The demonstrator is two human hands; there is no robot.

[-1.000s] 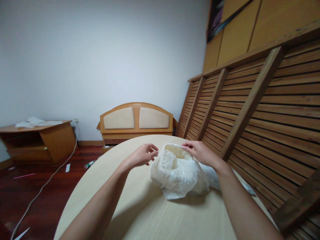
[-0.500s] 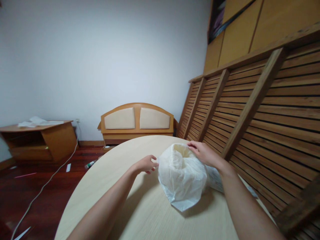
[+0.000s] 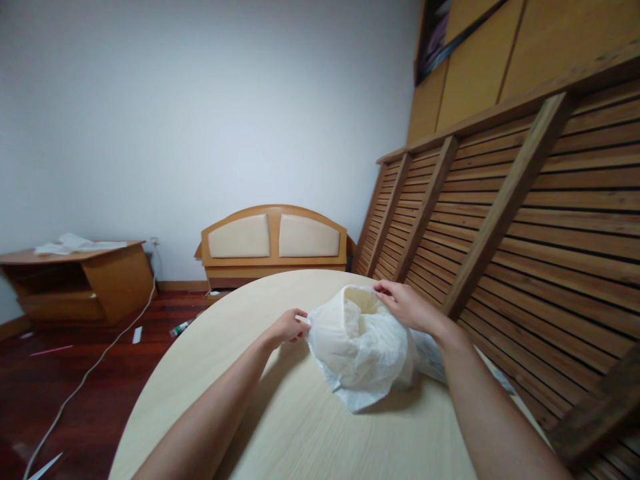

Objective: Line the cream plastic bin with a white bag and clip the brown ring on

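Note:
A crumpled white plastic bag (image 3: 367,360) sits on the round pale table (image 3: 235,373), its mouth gaping toward the back and showing a cream-coloured inside. My left hand (image 3: 290,327) pinches the bag's left edge and pulls it out sideways. At the upper right of the mouth, my right hand (image 3: 397,300) grips the rim between thumb and fingers. Partly hidden behind my right forearm lies more whitish, clear plastic (image 3: 431,357); whether it joins the bag I cannot tell.
A slatted wooden panel (image 3: 500,220) leans close along the table's right side. Beyond the table stands a headboard (image 3: 274,237) with two cream pads. On the left, a low wooden cabinet (image 3: 117,273) holds white sheets, and a cable (image 3: 95,363) runs across the dark red floor.
My left hand has closed on the bag's left edge and drawn it leftward. The bag's lower corner has shifted left and slightly up. My right hand keeps its hold on the rim.

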